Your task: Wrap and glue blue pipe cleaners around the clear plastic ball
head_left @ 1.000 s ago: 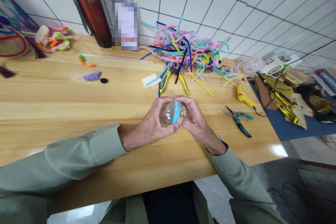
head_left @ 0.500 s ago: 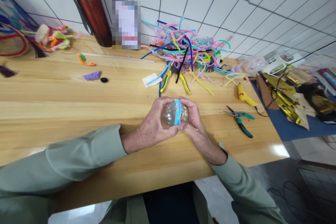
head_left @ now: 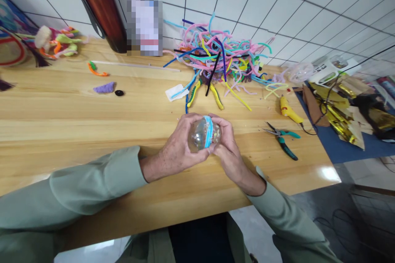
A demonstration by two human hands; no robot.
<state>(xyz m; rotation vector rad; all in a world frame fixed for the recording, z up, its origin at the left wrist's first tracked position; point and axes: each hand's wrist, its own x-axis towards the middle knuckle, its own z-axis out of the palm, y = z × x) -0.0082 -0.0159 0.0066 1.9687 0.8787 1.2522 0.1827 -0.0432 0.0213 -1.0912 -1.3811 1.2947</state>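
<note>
A clear plastic ball (head_left: 199, 134) with a light blue band around its middle sits between both my hands, just above the wooden table (head_left: 61, 119). My left hand (head_left: 175, 148) cups its left half, fingers curled over the top. My right hand (head_left: 226, 144) grips the right half, fingers pressed against the blue band. Small bits show inside the right half of the ball.
A heap of coloured pipe cleaners (head_left: 219, 55) lies behind the hands by the tiled wall. Teal-handled pliers (head_left: 282, 137) and a yellow glue gun (head_left: 288, 111) lie to the right. A red flask (head_left: 98, 4), purple scrap (head_left: 105, 87) and black button (head_left: 119, 93) are at left.
The hands have turned the ball slightly and the right hand has closed in tighter on it. The view has shifted a little; nothing else on the table moved.
</note>
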